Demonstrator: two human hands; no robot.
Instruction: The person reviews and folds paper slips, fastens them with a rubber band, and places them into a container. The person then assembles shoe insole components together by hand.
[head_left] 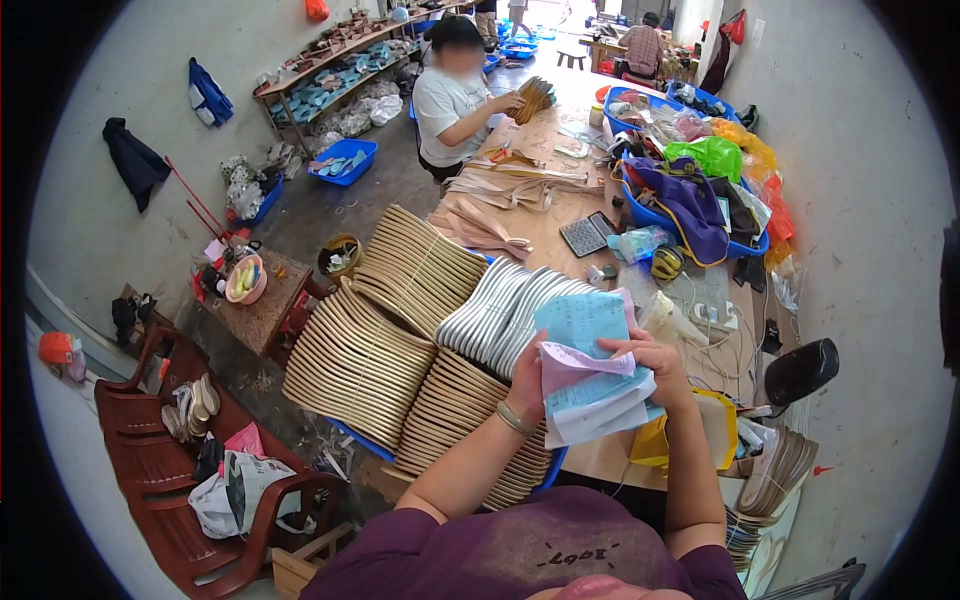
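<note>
Left hand: the left hand (pixel 527 385), low in the middle of the frame, is closed on the near edge of a sheaf of paper slips (pixel 590 385), thumb under a pink sheet folded back so the sheets beneath can be read
Right hand: the right hand (pixel 650 358), just right of it, has its fingers pinched together on the top of the same sheaf, seemingly to steady the blue sheet standing upright
Paper slips: blue, pink and white sheets with handwriting, held up off the table at centre frame, fanned rather than flat, probably for leafing through
Insoles: rows of tan and white insole stacks (pixel 420 330) stand on edge, left of centre, tied in bundles, which keeps each bundle together
Worktable: the long wooden table (pixel 545 215) runs toward the top of the frame; a calculator (pixel 588 235) lies above the slips, within reach
Bins: blue bins (pixel 690 215) of bags and cloth crowd the upper right
Co-worker: a person in a white shirt (pixel 450 105) sits at upper centre, hands on a fan of soles (pixel 535 98)
Bench: a red bench (pixel 190 470) at lower left holds bags
</note>
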